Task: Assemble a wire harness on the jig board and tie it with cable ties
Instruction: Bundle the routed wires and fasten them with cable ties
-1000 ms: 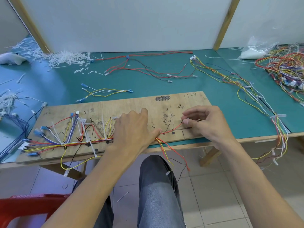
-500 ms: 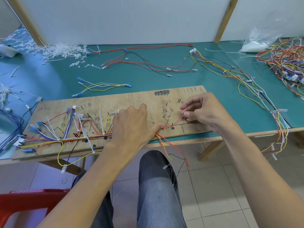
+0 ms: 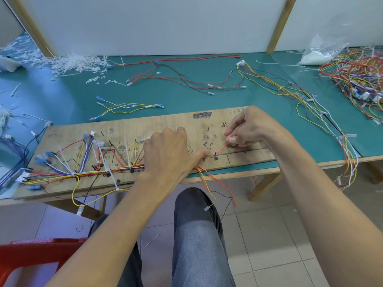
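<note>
The wire harness (image 3: 87,172) lies on the board (image 3: 165,123) at the front edge of the bench (image 3: 186,96); it should be light and limp. The left hand (image 3: 170,156) curls over its bundle and holds it down. The right hand (image 3: 252,129) pinches one red wire (image 3: 221,149) near its end, a good hold.

Both bare forearms rise from the bottom of the frame and converge towards its middle, the left from the lower left, the right from the lower right corner. The left hand (image 3: 167,154) lies palm down at centre, knuckles up, fingers bent down out of sight; whether they grip anything cannot be seen. Its thumb stretches out to the right, the tip resting on a red wire (image 3: 222,149). The right hand (image 3: 248,129), right of centre, pinches that wire's end between thumb and forefinger, its other fingers curled in, the wrist bent slightly.
</note>
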Motion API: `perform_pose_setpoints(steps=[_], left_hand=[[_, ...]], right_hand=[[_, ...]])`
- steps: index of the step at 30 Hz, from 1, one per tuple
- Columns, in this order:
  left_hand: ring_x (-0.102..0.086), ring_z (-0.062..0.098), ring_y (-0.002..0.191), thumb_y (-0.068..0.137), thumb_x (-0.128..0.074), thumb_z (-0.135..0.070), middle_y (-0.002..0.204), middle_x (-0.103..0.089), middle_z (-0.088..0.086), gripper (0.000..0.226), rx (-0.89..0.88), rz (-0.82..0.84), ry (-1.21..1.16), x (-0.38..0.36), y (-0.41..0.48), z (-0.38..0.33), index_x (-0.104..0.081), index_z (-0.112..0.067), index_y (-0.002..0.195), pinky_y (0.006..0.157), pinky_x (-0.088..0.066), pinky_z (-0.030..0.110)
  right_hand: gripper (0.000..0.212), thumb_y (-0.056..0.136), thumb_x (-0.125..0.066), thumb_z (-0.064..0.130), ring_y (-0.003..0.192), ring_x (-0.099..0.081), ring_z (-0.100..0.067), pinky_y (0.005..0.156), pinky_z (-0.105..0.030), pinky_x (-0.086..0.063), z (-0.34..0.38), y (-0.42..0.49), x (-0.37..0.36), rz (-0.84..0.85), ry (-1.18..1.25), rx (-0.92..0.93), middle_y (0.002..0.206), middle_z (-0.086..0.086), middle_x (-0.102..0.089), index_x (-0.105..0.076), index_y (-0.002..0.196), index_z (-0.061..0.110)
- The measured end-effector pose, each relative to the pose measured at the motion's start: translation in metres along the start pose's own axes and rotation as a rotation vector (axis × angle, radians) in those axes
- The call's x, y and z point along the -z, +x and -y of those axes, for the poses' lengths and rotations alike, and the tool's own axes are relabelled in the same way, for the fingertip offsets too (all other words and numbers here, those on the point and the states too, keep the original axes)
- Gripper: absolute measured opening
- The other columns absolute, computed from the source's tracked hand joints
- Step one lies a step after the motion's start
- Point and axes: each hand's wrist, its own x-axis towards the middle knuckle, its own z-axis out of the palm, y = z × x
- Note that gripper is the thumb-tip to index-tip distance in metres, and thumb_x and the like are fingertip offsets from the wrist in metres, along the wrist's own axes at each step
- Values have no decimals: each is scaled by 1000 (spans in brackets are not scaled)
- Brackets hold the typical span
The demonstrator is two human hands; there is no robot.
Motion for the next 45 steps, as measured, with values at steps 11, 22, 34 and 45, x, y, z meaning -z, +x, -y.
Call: perform_pose_setpoints(steps=[11, 22, 34, 45], left_hand=[[-67, 37, 84, 69, -49, -97, 80, -64, 7, 81, -4, -21, 14, -2, -1, -5, -66, -21, 92, 63, -31, 38], [-68, 35, 79, 71, -52, -95, 76, -64, 6, 77, -27, -45, 42, -1, -4, -8, -66, -22, 90, 62, -31, 37], [-64, 41, 73, 69, -63, -90, 70, -60, 13, 74, -38, -51, -74, -8, -5, 14, -63, -18, 86, 59, -34, 37], [-63, 39, 80, 69, -47, -98, 62, -17, -2, 85, -24, 20, -76, -4, -7, 14, -63, -19, 95, 63, -35, 38]], right_hand=[[29, 83, -76, -16, 73, -73, -9, 75, -22, -60, -26, -2, 2, -6, -90, 449, 78, -6, -77, -78, 85, 13], [38, 88, -72, -9, 88, -74, -6, 87, -17, -57, -45, -18, -24, -193, 11, 455, 92, 10, -80, -77, 101, 27], [17, 96, -74, 43, 70, -64, -6, 65, -30, -53, -84, -111, -88, -622, -133, 560, 77, 19, -68, -67, 88, 30], [11, 95, -75, 39, 61, -65, -8, 60, -23, -51, -112, -117, -78, -399, 107, 282, 70, 15, -72, -77, 85, 36]])
